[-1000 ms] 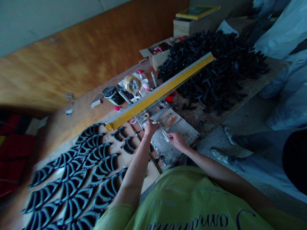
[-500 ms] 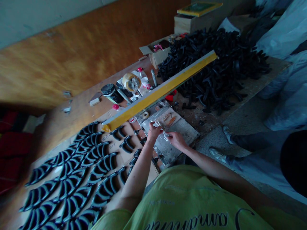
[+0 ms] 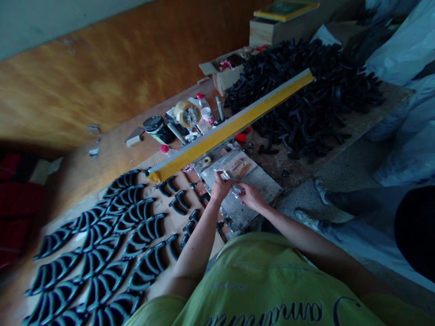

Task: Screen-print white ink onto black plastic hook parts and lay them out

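Note:
My left hand (image 3: pixel 221 186) is closed, thumb and fingers pinching a shiny, clear piece that looks like plastic film (image 3: pixel 224 174). Close by on its right, my right hand (image 3: pixel 250 195) is closed on another glinting part of the film; whether it is one piece or two I cannot tell. Both hands hover over a grey, stained board (image 3: pixel 261 183). On that board, just beyond my fingers, lies an orange-brown tool (image 3: pixel 243 170). A small roll of tape (image 3: pixel 205 160) sits at the board's far left corner.
A long yellow bar (image 3: pixel 231 127) crosses above the table beyond my hands. Rows of black curved handles (image 3: pixel 146 235) lie on cardboard at left. Black parts (image 3: pixel 292 95) are heaped at right. A black tub (image 3: pixel 158 130) and bottle (image 3: pixel 204 108) stand behind; another person's legs (image 3: pixel 360 222) are at right.
Both hands have shifted slightly right, still pinching the clear film. My right hand's fingers have curled in closer to the left hand. The whole view has tilted a little.

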A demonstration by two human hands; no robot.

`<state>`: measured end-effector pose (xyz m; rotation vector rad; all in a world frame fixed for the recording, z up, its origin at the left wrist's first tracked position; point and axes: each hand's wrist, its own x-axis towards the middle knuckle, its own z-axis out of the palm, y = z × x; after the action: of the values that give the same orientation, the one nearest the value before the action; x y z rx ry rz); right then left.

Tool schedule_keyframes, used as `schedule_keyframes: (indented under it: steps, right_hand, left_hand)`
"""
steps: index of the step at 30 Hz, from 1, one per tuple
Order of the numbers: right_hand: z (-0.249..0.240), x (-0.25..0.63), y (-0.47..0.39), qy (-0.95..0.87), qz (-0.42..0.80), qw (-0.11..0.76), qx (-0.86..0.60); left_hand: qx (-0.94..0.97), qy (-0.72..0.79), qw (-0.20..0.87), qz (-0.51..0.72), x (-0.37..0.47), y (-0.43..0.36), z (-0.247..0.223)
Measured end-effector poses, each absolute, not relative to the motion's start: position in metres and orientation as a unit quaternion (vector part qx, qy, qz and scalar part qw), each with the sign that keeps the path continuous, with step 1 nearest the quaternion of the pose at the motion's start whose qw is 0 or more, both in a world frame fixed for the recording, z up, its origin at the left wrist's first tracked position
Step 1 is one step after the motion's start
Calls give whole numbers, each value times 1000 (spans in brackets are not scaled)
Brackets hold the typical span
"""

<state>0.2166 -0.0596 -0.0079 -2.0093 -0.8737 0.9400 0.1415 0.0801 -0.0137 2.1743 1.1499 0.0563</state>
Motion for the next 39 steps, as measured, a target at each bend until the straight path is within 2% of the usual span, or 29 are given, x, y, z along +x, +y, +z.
schedule_keyframes:
  steps: [11, 19, 25, 35, 39]
  right_hand:
    - [-3, 211, -67, -201, 466, 446, -737]
    - [2, 210, -74, -180, 464, 421, -759]
    - [-1, 212, -93, -188, 453, 423, -762]
    - [6, 218, -97, -374, 238, 378, -813]
    - [6, 221, -88, -453, 133, 374, -798]
  left_hand:
    - [815, 464, 346, 31, 144, 68, 6]
    - [808, 466, 357, 46, 141, 59, 7]
    - [840, 441, 305, 81, 137, 48, -8]
    - [877, 382, 258, 137, 131, 43, -31]
    - [898, 358, 205, 153, 129, 41, -35]
